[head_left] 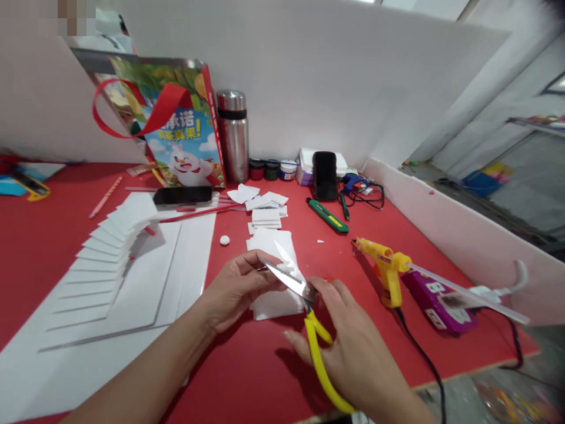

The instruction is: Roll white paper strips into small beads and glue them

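My right hand [353, 347] grips yellow-handled scissors [304, 300] with the blades open, tips pointing up and left. My left hand [236, 288] pinches a small white foam piece [278, 303] between the blades, low over the red table [397, 235]. More white foam pieces [267, 215] lie in a loose pile just beyond the hands. A white foam staircase model [110, 253] rests on a large white sheet [145, 294] to the left.
A yellow glue gun [386, 265] stands on the right beside a purple box [435, 303]. A green utility knife [327, 215], two phones [324, 175], paint pots [271, 169], a steel flask [233, 135] and a printed gift bag [176, 123] sit farther back. White boards wall the table.
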{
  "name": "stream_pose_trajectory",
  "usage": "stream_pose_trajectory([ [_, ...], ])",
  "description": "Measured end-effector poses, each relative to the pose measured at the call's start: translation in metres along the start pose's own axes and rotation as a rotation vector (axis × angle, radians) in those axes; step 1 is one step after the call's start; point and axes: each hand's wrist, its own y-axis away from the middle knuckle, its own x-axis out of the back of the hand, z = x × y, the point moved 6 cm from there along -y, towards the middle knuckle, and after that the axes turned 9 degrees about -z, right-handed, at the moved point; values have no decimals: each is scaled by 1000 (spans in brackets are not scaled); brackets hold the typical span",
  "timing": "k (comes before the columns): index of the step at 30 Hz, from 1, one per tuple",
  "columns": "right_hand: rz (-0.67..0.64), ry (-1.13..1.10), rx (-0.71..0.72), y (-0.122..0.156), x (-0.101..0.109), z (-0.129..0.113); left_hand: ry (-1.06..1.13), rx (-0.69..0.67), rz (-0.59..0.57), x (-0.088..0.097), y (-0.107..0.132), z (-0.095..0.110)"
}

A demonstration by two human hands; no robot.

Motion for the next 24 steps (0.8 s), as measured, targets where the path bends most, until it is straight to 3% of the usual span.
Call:
stream_pose_trajectory([
  [9, 20, 31, 4, -3, -2, -2, -10, -5, 46, 4, 0, -2],
  [24, 182, 90, 91, 3, -3, -4, 13, 4, 48, 5, -2, -4],
])
